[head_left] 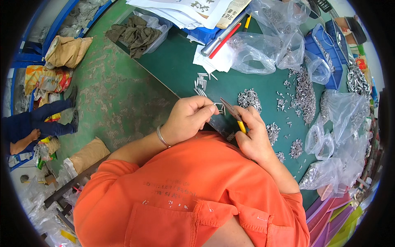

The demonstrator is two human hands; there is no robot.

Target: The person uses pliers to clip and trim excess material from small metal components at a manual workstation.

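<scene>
My left hand [187, 117], with a metal bangle at the wrist, is closed in a pinch of thumb and forefinger. Whatever sits in that pinch is too small to make out. In my right hand [254, 133] are pliers [233, 110] with yellow handles, their jaws close to my left fingertips. Slim silvery metal pins [200, 84] lie just beyond my left hand, and a few more show by the plier tips. A heap of small metal parts [249, 99] is beside the pliers on the green tabletop [173, 68].
More heaps of small metal parts [304, 96] spread to the right, near clear plastic bags [343, 109] and blue bins [323, 53]. Papers [181, 10] and a red pen [225, 40] lie at the back. A cloth [138, 35] fills a tub. Another person's legs [51, 113] show at left.
</scene>
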